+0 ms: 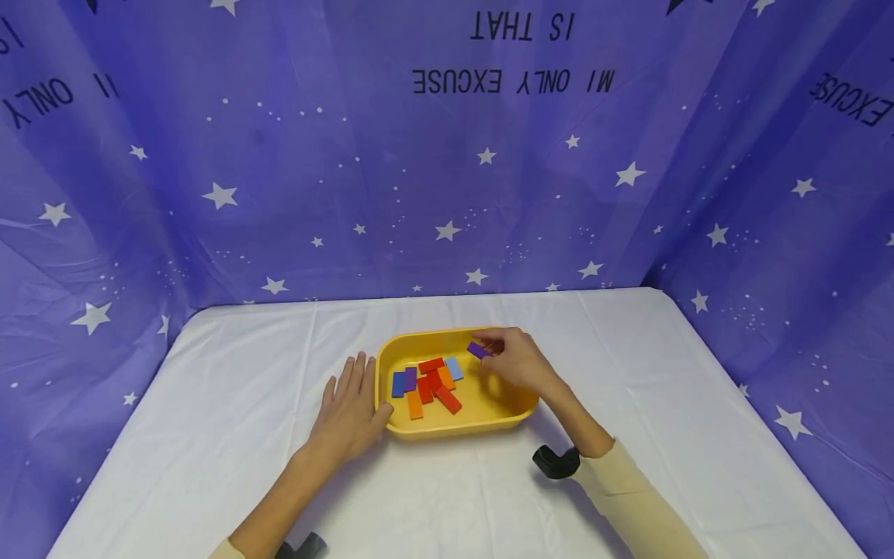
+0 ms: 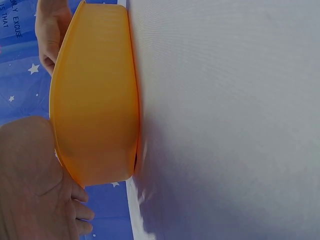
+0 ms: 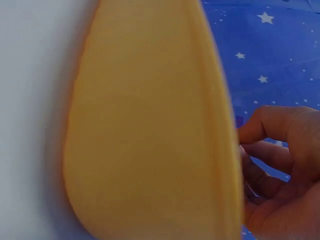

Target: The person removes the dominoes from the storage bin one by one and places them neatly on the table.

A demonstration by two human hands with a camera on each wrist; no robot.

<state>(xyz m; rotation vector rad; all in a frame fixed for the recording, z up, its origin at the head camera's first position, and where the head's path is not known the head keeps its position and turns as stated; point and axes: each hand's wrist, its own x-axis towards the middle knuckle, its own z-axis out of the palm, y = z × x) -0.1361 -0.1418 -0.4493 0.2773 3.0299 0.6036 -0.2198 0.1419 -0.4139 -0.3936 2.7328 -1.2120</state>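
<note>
In the head view a yellow tub [image 1: 454,429] stands on the table with several flat coloured blocks inside. My right hand [image 1: 517,359] is over the tub's right side and pinches a purple block [image 1: 478,350] between thumb and fingers. My left hand [image 1: 349,411] lies at the tub's left rim with its fingers straight, the thumb touching the near left corner. Red blocks [image 1: 448,400], orange blocks [image 1: 415,405], a blue block [image 1: 398,385], another purple block [image 1: 410,379] and a light blue block [image 1: 455,368] lie in the tub's left and middle part. The right wrist view shows the held purple block [image 3: 239,121] mostly hidden.
A white cloth [image 1: 230,404] covers the table under the tub. Purple-blue curtains [image 1: 391,194] with white stars hang behind and at both sides. Black wrist-camera mounts [image 1: 556,463] sit on both forearms.
</note>
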